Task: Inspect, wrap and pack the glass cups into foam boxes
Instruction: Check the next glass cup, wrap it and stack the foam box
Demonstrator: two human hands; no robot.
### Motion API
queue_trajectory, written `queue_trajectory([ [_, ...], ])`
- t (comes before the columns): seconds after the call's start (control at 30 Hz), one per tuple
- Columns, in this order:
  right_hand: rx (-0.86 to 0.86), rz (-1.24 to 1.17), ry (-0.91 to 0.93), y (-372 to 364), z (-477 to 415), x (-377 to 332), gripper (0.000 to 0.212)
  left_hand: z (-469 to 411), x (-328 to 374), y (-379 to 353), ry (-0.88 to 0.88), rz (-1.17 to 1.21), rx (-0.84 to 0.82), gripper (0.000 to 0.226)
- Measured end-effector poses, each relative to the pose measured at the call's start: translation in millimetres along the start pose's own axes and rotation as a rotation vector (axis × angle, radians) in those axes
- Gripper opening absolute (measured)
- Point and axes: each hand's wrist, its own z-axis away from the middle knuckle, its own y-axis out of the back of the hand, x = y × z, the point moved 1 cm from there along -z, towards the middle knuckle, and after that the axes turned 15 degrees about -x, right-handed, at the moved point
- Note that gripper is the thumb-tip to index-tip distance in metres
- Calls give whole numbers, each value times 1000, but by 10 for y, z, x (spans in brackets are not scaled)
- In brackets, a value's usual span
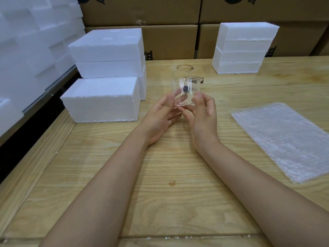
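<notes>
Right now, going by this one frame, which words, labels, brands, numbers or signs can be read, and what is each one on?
No text here is legible.
Cardboard cartons: black printed marks at the frame's top edge and beside the foam boxes, cut off or partly hidden, unreadable.
Glass cup, held by the left hand and right hand: one small dark mark, too small to read.

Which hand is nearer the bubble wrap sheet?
Right. The right hand, on the glass cup, lies closer to the bubble wrap; the left hand holds the cup's far side.
</notes>
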Motion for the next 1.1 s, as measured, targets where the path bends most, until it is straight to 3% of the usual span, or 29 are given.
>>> queue_trajectory([
  [0.2, 1, 139, -40, 37, -33, 40, 10, 16, 33, -18, -55, 16, 41, 71],
  [0.37, 53, 290, -26, 69, -29, 4, 22, 11, 20, -4, -79, -46, 121, 45],
  [0.53, -23, 317, -19, 83, -23, 7, 42, -3, 6, 15, -110, -54, 171, 39],
  [0.77, -37, 233, -27, 79, -37, 33, 26, -20, -4, 4, -155, -1, 185, 35],
  [0.93, -5, 67, -33, 80, -65, 27, 19, -18, 12, -2, -40, 20, 155, 30],
  [1.1, -38, 183, -53, 59, -31, 29, 21, 7, -3, -49, -17, -74, 73, 38],
])
